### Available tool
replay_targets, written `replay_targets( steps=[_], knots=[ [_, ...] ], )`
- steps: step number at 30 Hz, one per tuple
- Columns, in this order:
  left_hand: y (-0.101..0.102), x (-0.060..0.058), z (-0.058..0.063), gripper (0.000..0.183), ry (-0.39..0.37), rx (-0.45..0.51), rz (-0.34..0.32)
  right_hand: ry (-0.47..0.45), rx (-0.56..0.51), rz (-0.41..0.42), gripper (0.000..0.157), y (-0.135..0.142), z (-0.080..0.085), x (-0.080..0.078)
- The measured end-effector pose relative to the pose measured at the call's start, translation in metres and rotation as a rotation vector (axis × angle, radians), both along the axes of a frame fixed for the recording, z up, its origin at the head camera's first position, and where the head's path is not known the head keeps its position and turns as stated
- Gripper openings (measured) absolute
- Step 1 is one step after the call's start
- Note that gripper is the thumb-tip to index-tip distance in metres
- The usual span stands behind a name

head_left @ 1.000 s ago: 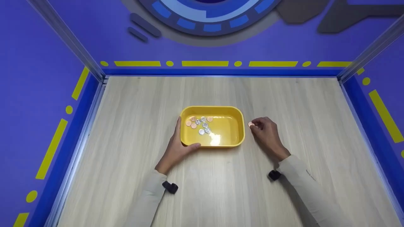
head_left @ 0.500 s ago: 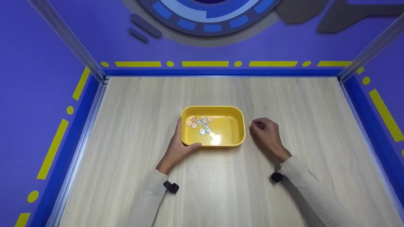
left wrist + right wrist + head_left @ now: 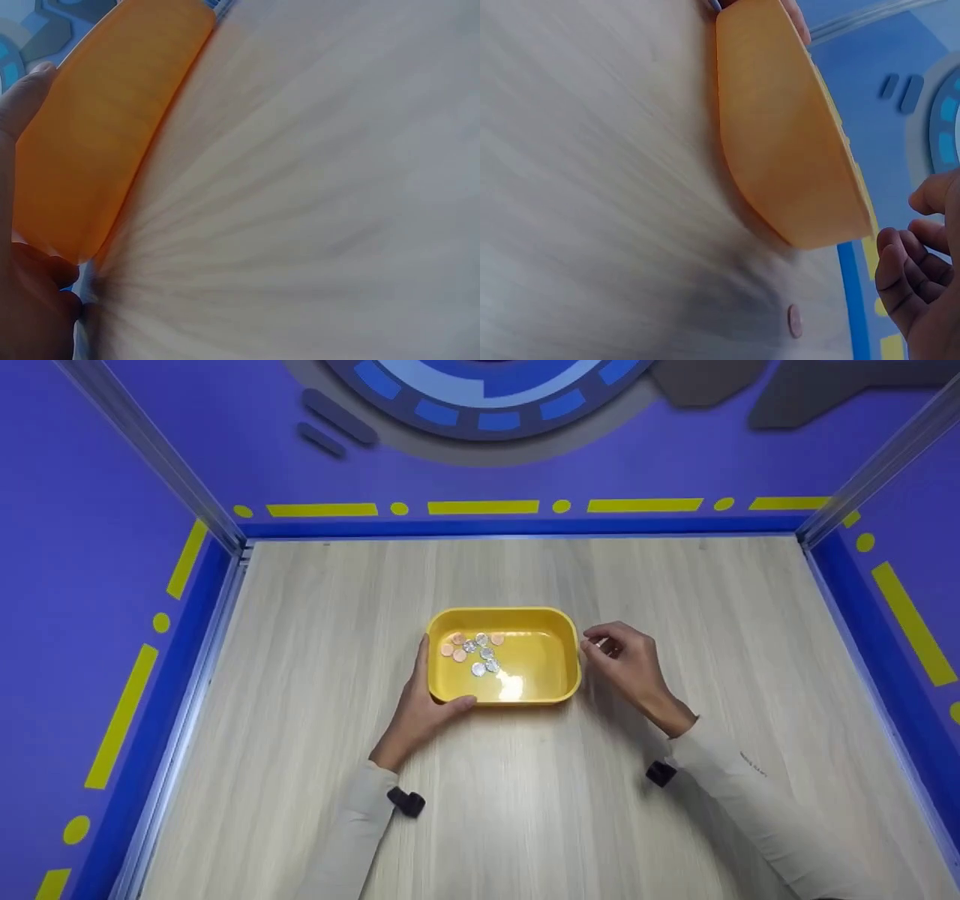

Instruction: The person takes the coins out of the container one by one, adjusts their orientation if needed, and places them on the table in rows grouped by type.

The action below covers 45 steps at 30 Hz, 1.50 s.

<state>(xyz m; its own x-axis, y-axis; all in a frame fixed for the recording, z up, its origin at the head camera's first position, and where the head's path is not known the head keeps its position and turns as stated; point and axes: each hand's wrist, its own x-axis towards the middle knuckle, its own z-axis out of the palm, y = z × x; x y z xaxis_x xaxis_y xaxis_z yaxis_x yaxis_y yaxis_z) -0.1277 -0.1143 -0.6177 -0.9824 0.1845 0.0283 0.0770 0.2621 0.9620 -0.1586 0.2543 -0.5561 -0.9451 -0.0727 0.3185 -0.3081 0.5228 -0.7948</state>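
Observation:
A yellow plastic tray [image 3: 536,664] sits on the table with several coins [image 3: 478,669], copper and silver, in its left half. My left hand [image 3: 421,716] grips its near left corner, thumb along the near rim and fingers against the left wall. Just beyond the tray's right rim is my right hand [image 3: 626,656], raised over the table, fingers loosely bent. In the right wrist view a gap shows between its fingertips, with nothing in it. Below that hand a single copper coin [image 3: 795,321] lies on the table; in the head view the hand hides it.
The pale wood-grain table [image 3: 517,802] is enclosed by blue panels with yellow dashes along the back and sides. Metal rails [image 3: 217,615] run along its edges. A dark wrist camera [image 3: 407,802] is strapped on each sleeve.
My right hand has risen and shifted slightly towards the tray, its fingertips parting. The copper coin seen at its fingertips before is out of sight in the head view. The left hand stays on the tray.

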Motion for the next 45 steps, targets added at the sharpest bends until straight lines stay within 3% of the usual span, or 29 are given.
replay_targets(
  steps=[8,14,19,34,45],
  knots=[
    [0.000,-0.005,0.001,0.138,0.013,0.005,-0.005,0.019,0.005,0.119,0.014,-0.015,0.009,-0.008],
    [-0.001,0.000,-0.001,0.138,0.005,-0.011,0.013,0.002,0.037,0.193,0.015,-0.024,0.009,-0.009],
    [-0.002,0.003,-0.001,0.136,-0.002,-0.001,0.023,-0.042,0.074,0.219,0.015,-0.029,0.009,-0.007],
    [-0.001,-0.001,0.000,0.138,-0.003,-0.037,0.013,-0.046,0.099,0.278,0.015,-0.045,0.010,-0.012],
    [0.001,0.000,0.000,0.139,-0.009,-0.034,0.014,-0.147,0.179,0.375,0.023,-0.066,0.007,-0.020]
  ],
)
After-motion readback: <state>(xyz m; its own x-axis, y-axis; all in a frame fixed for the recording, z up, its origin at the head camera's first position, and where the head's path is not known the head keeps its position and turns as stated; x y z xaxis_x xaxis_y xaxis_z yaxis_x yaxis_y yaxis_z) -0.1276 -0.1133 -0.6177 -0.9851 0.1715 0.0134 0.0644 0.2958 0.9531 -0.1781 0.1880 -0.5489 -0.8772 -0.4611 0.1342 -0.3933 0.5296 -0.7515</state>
